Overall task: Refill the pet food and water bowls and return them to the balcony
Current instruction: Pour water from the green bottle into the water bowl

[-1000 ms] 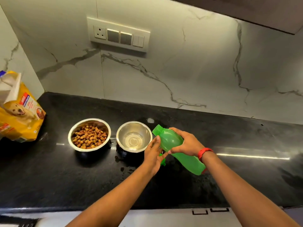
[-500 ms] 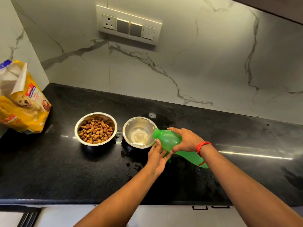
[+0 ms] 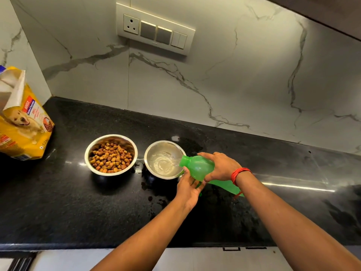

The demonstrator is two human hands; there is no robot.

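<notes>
Green bottle (image 3: 197, 166) tipped sideways, mouth over rim of water bowl (image 3: 164, 159); water seen streaming in. Right hand (image 3: 220, 166) wrapped over bottle body, grip closed. Left hand (image 3: 188, 189) cupped beneath bottle, fingers loosely curled against underside. Food bowl (image 3: 111, 154) filled, just beside, on black worktop (image 3: 78, 202).

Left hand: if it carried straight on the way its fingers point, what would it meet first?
Probably the green plastic bottle: the left hand lies just beneath it, fingers aimed up-left, with the steel water bowl beyond. Depth is unclear.
</notes>
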